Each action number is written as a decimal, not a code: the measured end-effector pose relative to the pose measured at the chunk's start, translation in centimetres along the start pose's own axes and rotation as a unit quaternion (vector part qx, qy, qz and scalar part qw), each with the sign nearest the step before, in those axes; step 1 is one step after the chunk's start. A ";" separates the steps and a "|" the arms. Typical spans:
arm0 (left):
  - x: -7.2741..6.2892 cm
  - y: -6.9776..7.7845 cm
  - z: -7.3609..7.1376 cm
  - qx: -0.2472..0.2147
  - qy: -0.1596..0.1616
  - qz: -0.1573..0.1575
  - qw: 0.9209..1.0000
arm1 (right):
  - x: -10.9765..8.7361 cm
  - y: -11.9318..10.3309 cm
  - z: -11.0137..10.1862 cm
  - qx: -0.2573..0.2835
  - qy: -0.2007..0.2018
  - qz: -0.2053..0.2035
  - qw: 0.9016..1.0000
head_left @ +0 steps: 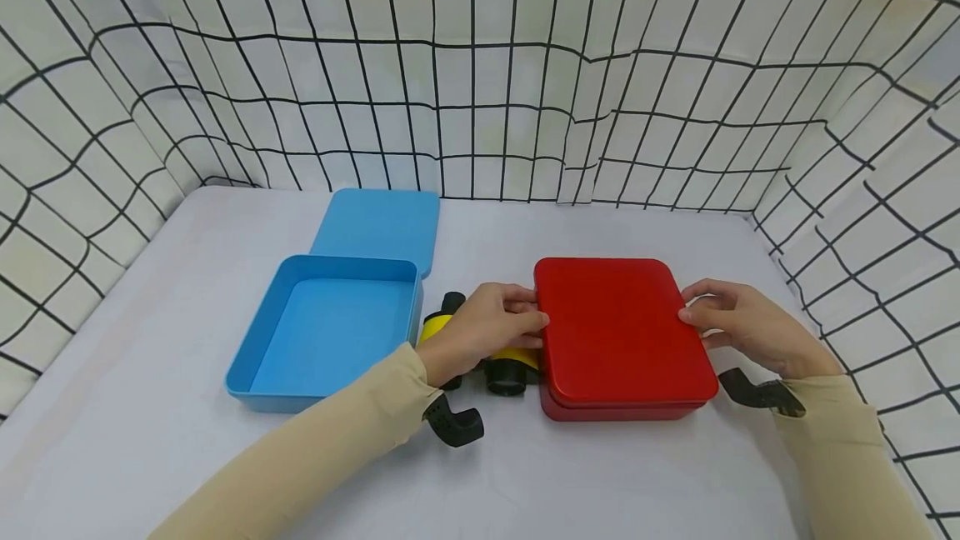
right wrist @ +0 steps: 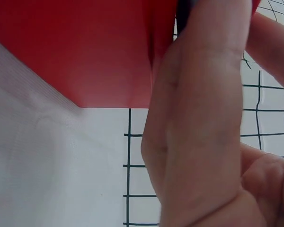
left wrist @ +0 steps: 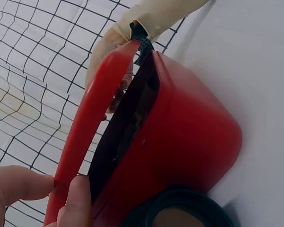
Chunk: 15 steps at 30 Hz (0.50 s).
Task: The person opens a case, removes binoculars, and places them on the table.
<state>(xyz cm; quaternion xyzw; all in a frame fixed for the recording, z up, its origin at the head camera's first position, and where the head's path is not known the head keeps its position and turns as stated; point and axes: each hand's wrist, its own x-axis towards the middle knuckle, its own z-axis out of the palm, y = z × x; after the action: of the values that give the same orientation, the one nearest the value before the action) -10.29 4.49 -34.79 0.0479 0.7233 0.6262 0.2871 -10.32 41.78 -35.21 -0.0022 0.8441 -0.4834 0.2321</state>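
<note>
A red lid [head_left: 615, 332] lies over a red box [head_left: 622, 412]. In the left wrist view the lid is lifted at a slant from the box's rim, leaving a dark gap, with the contents in shadow. My left hand [head_left: 483, 327] pinches the lid's left edge between thumb and finger. At the right edge, my right hand [head_left: 757, 330] grips the lid with thumb and fingers; its finger [right wrist: 203, 118] lies close along the box's side. Partly hidden behind the left hand is a yellow-and-black object with black cylindrical ends [head_left: 506, 377], next to the box.
Left of the hands stands an open blue box [head_left: 337, 327] with a blue lid [head_left: 378, 223] lying behind it. A white cloth covers the table [head_left: 600, 490]. Black wire mesh [head_left: 472, 73] walls in the back and both sides.
</note>
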 end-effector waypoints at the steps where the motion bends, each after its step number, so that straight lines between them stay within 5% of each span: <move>1: 0.0 0.1 0.0 0.004 0.001 0.000 1.000 | 0.0 0.0 0.0 0.000 0.001 -0.001 1.000; 15: 0.1 0.5 -0.6 0.007 0.001 -0.002 1.000 | 0.1 0.2 0.0 -0.009 0.007 -0.023 1.000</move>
<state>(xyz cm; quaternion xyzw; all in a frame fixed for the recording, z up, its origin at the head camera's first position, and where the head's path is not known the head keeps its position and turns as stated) -10.81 4.13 -34.39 0.0479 0.7281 0.6206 0.2872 -10.32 41.86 -35.41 -0.0204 0.8498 -0.4807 0.2152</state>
